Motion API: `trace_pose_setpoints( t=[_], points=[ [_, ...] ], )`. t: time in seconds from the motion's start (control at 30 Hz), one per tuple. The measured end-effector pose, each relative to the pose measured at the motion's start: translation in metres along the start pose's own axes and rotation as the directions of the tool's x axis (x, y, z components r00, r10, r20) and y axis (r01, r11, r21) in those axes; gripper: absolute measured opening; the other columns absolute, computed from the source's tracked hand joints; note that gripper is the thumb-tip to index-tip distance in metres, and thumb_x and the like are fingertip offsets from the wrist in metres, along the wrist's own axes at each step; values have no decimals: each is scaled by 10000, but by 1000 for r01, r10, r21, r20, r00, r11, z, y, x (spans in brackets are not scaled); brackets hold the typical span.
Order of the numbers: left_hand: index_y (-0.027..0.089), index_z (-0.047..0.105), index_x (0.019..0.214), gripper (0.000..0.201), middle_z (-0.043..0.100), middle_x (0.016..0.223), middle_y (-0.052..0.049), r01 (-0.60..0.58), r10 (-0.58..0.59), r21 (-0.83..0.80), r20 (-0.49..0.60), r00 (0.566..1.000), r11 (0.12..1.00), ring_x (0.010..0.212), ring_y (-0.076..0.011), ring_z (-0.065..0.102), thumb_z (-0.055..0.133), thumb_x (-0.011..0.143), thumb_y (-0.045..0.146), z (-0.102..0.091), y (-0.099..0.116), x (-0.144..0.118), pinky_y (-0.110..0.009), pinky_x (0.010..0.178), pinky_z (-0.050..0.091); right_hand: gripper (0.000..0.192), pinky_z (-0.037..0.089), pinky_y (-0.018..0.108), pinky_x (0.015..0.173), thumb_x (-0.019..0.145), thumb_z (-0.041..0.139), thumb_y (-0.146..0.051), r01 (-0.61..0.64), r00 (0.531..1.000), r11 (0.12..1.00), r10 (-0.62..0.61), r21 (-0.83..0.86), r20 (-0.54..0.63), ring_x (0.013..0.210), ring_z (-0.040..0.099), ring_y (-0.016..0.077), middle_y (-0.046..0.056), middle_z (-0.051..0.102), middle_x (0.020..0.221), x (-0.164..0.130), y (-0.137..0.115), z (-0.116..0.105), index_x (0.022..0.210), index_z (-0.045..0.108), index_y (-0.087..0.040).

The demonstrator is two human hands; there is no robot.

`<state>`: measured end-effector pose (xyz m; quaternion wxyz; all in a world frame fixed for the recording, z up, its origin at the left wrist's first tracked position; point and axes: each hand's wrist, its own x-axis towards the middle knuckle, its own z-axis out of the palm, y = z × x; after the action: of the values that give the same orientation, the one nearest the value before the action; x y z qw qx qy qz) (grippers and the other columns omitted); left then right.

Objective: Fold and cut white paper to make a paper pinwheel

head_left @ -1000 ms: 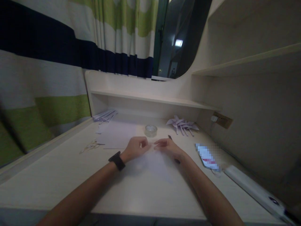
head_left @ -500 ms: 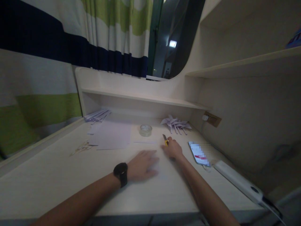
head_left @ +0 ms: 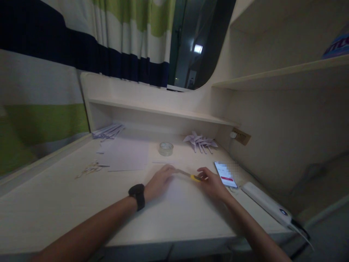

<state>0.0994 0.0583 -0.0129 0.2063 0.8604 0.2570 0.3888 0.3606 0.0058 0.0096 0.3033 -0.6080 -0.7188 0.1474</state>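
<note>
At the centre of the frame, a slim utility knife [head_left: 195,178] lies aslant between the two hands, its bright yellow part toward the right and a long, narrow grey-brown length running up and left. The right hand [head_left: 214,185], right of centre, holds the yellow end between bent fingers and thumb. The left hand [head_left: 160,181], left of centre, has its fingers drawn close together at the knife's other end; whether they grip it I cannot tell. A roll of clear tape [head_left: 165,149] sits just above, and folded paper pinwheels [head_left: 200,141] lie upper right of the hands.
</note>
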Motion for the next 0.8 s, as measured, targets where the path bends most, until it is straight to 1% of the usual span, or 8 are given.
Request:
trace_pose_setpoints(
  t=[0.07,0.13,0.27,0.37,0.43,0.57,0.67,0.8],
  points=[
    [226,624,1050,272,566,1115,-69,28,-28,5,-53,998,1000,1065,-207,525,477,843,127,-1,-3,2,-390,957,412,371,464,277,699,716,585,-153,40,999,999,-40,21,18,801,612,171,49,654,941,-13,-4,2,1076,519,-213],
    [217,644,1002,234,573,1105,-65,56,-54,16,-99,994,998,1053,-209,532,513,827,136,-2,-6,3,-394,955,409,358,465,282,696,718,596,-165,52,998,999,-52,13,31,793,611,173,47,653,933,-20,-7,5,1067,532,-216],
    [206,673,926,186,597,1054,-59,103,-98,28,-161,982,994,1009,-201,550,550,803,139,-3,-11,4,-378,936,416,338,458,272,676,706,624,-181,91,994,996,-91,2,65,782,606,175,42,658,914,-24,-11,9,1037,562,-220],
    [197,683,880,158,609,1008,-58,145,-136,39,-184,974,989,978,-203,559,559,797,145,-4,-15,5,-376,917,424,297,452,267,678,692,631,-167,121,988,993,-121,4,94,786,602,177,43,664,902,-24,-13,8,983,597,-213],
    [197,682,871,152,610,994,-56,152,-140,51,-184,973,987,969,-202,560,554,805,151,-4,-16,5,-373,911,427,282,451,267,684,684,636,-156,131,984,991,-131,7,118,787,599,179,42,667,889,-24,-15,7,960,614,-210],
    [177,677,869,160,602,998,-71,119,-100,112,-159,982,987,956,-199,555,519,843,170,-4,-15,3,-353,899,428,264,452,261,671,667,631,-125,119,976,992,-123,32,179,762,597,171,38,668,862,-24,-20,3,920,637,-199],
    [163,678,849,197,596,1000,-85,108,-86,168,-131,988,980,945,-200,554,483,872,183,-3,-14,2,-341,879,434,298,452,258,670,645,621,-88,103,969,994,-109,35,223,757,597,166,38,670,861,-25,-26,-1,925,649,-187],
    [159,681,807,220,594,1003,-94,117,-98,223,-93,991,968,937,-205,555,471,870,158,-2,-17,0,-338,864,439,326,453,263,668,630,621,-74,69,961,997,-72,20,269,744,596,166,36,677,860,-27,-31,-6,932,663,-189]
  ],
)
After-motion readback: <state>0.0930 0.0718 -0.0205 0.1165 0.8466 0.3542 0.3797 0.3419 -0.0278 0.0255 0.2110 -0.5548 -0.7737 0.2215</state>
